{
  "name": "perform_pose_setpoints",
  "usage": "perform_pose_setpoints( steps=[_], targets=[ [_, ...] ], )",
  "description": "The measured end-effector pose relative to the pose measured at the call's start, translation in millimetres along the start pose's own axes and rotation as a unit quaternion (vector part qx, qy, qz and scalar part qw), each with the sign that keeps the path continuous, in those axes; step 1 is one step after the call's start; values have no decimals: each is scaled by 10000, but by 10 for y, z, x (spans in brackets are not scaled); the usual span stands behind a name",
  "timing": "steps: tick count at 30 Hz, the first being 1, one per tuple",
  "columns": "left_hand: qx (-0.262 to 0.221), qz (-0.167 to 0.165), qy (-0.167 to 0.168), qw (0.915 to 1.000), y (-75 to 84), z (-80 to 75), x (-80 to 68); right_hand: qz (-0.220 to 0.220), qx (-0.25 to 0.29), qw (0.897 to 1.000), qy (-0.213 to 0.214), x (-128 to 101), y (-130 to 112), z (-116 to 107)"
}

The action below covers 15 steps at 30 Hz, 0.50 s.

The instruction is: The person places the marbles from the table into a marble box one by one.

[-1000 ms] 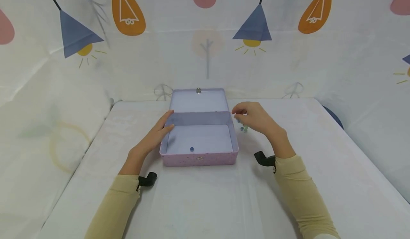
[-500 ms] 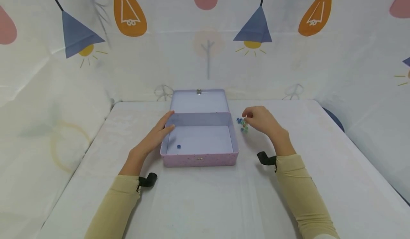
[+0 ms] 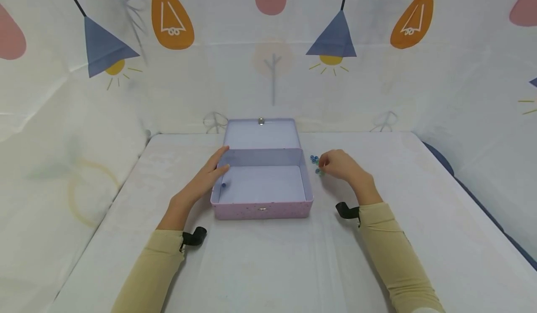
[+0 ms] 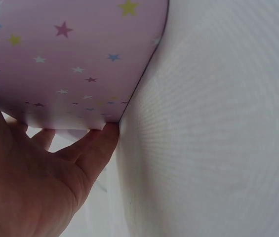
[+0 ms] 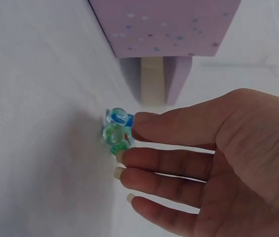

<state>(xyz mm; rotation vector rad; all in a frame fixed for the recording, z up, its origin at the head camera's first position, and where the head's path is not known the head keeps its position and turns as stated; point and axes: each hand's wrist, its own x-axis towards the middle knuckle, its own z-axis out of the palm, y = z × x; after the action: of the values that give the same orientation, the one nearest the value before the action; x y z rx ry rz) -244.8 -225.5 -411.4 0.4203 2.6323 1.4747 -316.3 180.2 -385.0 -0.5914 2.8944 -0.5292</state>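
Marbles point(image 5: 114, 134), small, glassy, clear w/ blue & green swirls, are bunched on the white counter point(image 3: 268, 261) just R of the pink box point(image 3: 262, 210). R hand's point(image 3: 341, 166) fingers are part-bent right at them; whether any's pinched can't be told. L hand point(image 3: 199, 180) is rested, fingers straightish, vs box's L side. 1 blue marble point(image 3: 223, 185) is seen inside.
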Motion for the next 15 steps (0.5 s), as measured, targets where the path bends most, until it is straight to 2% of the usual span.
perform_pose_setpoints(
  steps=[4,11,15],
  targets=[
    [-36,-36,-23,10000,42,3,-16,-68,-106,9999,12,9,10,38],
    [-202,-139,-147,9996,288,-26,-94,32,-212,9997,-119,2,-28,74],
    [-147,-94,-90,9998,186,-12,-63,60,-238,9996,-125,-3,-43,86]
  ],
)
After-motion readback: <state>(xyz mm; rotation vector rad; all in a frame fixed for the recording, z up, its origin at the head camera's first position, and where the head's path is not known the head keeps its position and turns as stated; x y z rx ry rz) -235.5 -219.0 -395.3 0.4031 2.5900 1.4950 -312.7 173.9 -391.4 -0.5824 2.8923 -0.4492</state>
